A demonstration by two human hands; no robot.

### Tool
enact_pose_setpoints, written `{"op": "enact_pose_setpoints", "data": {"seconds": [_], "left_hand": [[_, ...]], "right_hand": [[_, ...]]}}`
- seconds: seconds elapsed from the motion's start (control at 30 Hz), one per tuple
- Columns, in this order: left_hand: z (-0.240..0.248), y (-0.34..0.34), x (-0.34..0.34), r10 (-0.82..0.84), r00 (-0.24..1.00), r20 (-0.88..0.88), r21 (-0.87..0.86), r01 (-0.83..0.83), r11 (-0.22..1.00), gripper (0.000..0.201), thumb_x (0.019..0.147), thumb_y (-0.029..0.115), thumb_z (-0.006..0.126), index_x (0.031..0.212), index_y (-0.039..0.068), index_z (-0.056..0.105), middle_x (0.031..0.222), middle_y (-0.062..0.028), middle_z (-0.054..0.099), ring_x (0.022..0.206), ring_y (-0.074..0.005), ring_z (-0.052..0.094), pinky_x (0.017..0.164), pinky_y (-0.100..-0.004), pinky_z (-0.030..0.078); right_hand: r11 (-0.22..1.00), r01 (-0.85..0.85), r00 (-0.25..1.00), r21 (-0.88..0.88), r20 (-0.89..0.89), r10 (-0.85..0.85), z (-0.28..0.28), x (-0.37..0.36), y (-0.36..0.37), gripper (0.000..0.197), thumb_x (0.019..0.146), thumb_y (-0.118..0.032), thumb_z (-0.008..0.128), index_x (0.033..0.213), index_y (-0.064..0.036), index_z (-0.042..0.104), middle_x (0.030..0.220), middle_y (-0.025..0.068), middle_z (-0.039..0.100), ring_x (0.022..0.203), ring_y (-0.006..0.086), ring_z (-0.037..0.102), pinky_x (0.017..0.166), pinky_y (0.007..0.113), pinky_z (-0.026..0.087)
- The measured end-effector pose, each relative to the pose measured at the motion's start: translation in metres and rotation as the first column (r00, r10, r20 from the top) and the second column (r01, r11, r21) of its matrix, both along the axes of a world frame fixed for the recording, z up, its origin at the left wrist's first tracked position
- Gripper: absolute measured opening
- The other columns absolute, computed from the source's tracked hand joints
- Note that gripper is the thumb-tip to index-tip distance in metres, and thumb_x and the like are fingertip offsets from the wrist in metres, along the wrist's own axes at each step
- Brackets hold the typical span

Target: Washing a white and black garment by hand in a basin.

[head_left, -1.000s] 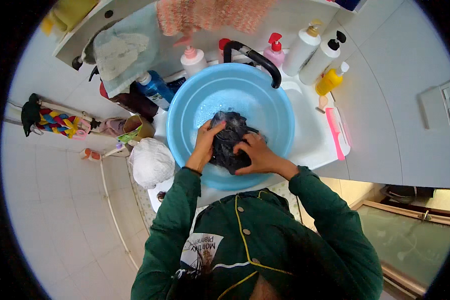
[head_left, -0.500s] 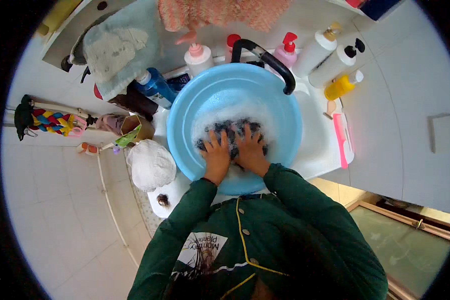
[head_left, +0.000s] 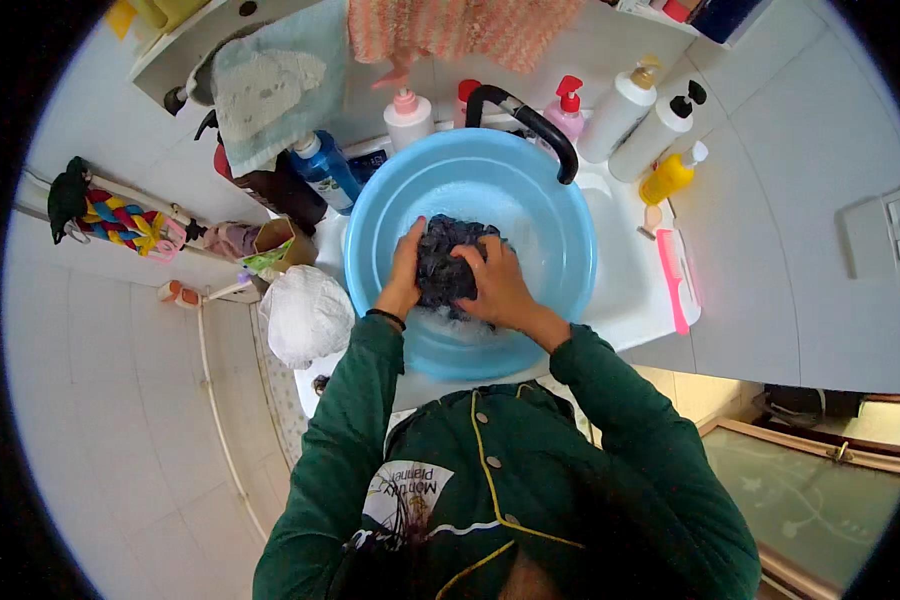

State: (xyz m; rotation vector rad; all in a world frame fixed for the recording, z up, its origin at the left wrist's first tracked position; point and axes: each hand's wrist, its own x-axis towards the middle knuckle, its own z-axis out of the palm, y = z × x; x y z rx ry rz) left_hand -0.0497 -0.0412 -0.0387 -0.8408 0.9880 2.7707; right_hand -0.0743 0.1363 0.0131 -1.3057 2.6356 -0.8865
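1. The single view came from a head-worn fisheye camera – the left one of a side-by-side pair – looking almost straight down over the person's chest.
2. It faced a blue basin [head_left: 470, 190] on a white sink counter [head_left: 625, 290], with the wall and its bottles toward the top edge.
3. It sat close – the left hand [head_left: 406, 268] and right hand [head_left: 497, 285] fell near the middle, forearms entering from below.
4. Straight edges of floor tiles [head_left: 120, 400] bent near the dark round rim.
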Motion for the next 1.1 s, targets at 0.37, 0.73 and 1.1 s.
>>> {"op": "enact_pose_setpoints", "data": {"seconds": [0.37,0.73,1.1], "left_hand": [[0.023,0.049,0.062,-0.088,0.926,0.367,-0.836,0.287,-0.467,0.057,0.078,0.046,0.053,0.122,0.011,0.048,0.136,-0.0193,0.026,0.123,-0.0403,0.022,0.09,-0.0559,0.025],[-0.021,0.056,0.028,-0.001,0.865,0.501,-0.581,0.335,-0.742,0.07,0.078,0.037,0.053,0.137,0.013,0.023,0.129,-0.0258,0.033,0.108,-0.0446,0.038,0.073,-0.0599,0.037],[-0.015,0.003,-0.006,0.139,0.987,-0.08,-0.43,-0.16,0.888,0.066,0.083,0.057,0.041,0.11,-0.002,0.047,0.092,-0.0123,0.054,0.085,-0.0203,0.054,0.078,-0.0357,0.045]], "right_hand": [[0.994,0.108,0.994,0.015,0.006,-0.108,-0.007,0.038,0.025,0.075,0.063,-0.027,0.073,0.127,-0.0192,0.034,0.128,0.0182,0.027,0.109,0.0474,0.034,0.089,0.056,0.032],[0.933,0.125,0.992,0.338,-0.058,-0.111,-0.068,-0.005,0.0,0.086,0.065,-0.033,0.071,0.135,-0.018,0.023,0.131,0.0251,0.025,0.103,0.0524,0.04,0.077,0.054,0.044],[0.962,0.27,0.907,0.033,0.327,-0.265,-0.011,-0.008,-0.027,0.061,0.063,-0.022,0.069,0.118,-0.0185,0.043,0.112,0.0163,0.044,0.101,0.0405,0.046,0.082,0.047,0.04]]}}
